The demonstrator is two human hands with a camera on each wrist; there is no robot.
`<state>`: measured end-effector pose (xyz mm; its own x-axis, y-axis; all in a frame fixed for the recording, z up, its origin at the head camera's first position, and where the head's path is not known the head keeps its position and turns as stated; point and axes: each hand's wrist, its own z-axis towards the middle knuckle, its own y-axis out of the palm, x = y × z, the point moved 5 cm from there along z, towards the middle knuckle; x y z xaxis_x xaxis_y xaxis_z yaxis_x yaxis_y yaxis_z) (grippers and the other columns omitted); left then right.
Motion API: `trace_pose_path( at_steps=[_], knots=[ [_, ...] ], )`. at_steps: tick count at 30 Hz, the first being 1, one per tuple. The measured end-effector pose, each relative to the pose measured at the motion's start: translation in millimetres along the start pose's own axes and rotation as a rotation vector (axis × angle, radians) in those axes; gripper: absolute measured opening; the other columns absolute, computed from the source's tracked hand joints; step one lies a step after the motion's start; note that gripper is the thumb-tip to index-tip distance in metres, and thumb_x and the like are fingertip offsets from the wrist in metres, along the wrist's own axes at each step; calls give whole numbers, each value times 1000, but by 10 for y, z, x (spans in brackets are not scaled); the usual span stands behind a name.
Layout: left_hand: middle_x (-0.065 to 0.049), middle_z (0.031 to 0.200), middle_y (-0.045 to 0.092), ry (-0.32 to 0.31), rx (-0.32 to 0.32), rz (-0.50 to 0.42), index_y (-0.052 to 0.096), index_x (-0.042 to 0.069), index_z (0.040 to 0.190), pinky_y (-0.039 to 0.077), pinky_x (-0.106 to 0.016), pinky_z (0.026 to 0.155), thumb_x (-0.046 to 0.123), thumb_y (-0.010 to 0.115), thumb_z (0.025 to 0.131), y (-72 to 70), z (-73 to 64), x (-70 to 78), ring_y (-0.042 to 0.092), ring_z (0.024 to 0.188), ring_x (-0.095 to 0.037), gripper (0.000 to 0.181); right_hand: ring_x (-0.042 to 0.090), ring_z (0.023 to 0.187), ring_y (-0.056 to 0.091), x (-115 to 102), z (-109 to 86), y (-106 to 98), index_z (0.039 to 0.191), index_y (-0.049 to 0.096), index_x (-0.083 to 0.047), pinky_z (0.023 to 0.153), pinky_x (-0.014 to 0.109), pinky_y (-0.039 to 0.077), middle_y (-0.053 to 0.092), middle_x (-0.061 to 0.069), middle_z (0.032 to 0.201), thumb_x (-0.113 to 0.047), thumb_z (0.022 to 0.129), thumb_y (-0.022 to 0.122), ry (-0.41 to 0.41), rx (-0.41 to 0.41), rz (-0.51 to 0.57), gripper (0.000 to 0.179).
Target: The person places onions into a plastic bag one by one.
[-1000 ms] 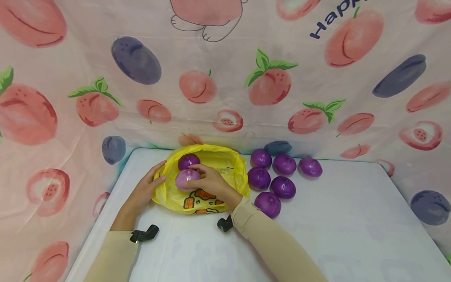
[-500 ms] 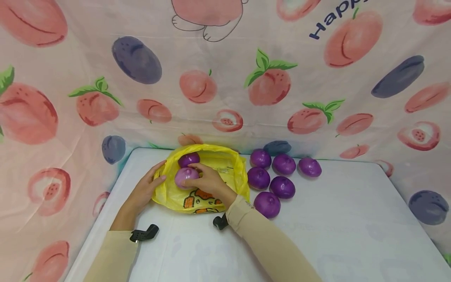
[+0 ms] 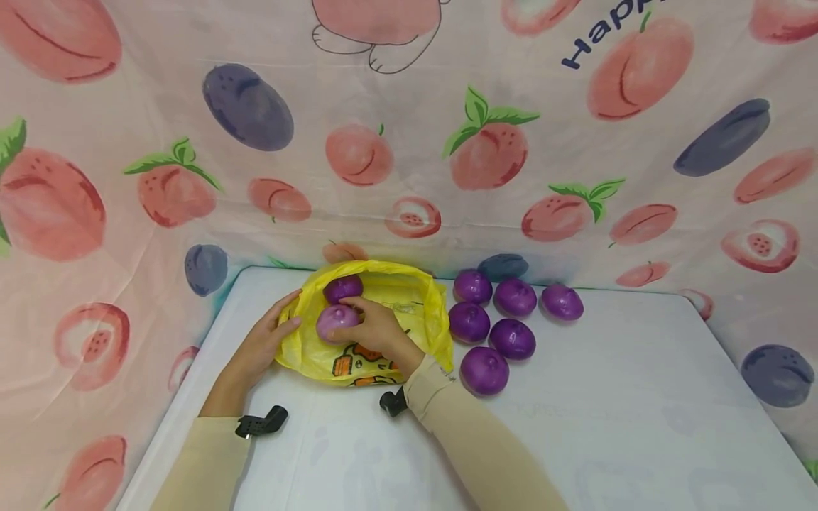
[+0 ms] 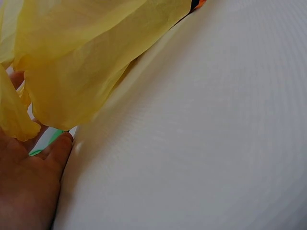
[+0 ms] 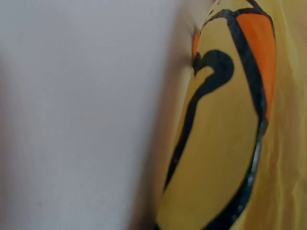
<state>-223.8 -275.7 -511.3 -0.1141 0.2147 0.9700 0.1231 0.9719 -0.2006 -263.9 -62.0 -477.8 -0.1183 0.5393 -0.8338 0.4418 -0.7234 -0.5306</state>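
A yellow plastic bag (image 3: 437, 319) with a printed cartoon lies with its mouth spread wide at the table's left. My right hand (image 3: 381, 328) reaches into that mouth and holds a light purple onion (image 3: 334, 321) between thumb and fingers. Just behind it, a darker purple onion (image 3: 344, 287) lies in the bag. My left hand (image 3: 260, 344) is at the bag's left edge, fingers extended along the outside and thumb apart. In the left wrist view, yellow plastic (image 4: 76, 72) hangs over part of that hand. The right wrist view has only the bag's printed side (image 5: 216, 143) and tabletop.
Several purple onions (image 3: 513, 339) sit close together right of the bag, the nearest onion (image 3: 484, 370) beside my right sleeve. A fruit-printed cloth (image 3: 422, 106) hangs behind and at the left of the white table (image 3: 626, 411).
My right hand has shifted slightly left with the light purple onion, and the right forearm has moved left as well. My left hand stays in place at the bag's edge.
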Motion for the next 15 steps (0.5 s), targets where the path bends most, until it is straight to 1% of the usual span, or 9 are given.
trace_pose_path(
  at_steps=[6,10,15],
  knots=[
    [-1,171,20,12,-8,-17,28,32,162,38,-4,96,33,54,107,0,1,3,24,155,-28,61,21,121,58,-5,11,-3,145,57,-26,107,42,49,62,4,140,-46,81,85,-1,0,-15,73],
    [0,171,19,4,-5,-7,28,33,162,37,-3,96,33,53,107,-3,0,-1,23,155,-27,60,21,119,59,-1,18,-4,146,57,-25,106,41,49,63,4,138,-46,80,86,0,-3,-12,75],
    [-2,171,20,7,-6,-19,28,31,162,37,-3,96,30,53,107,2,-3,3,23,155,-28,60,20,119,59,13,12,-11,147,56,-25,106,41,49,64,4,135,-47,79,86,3,1,0,77]
  ],
)
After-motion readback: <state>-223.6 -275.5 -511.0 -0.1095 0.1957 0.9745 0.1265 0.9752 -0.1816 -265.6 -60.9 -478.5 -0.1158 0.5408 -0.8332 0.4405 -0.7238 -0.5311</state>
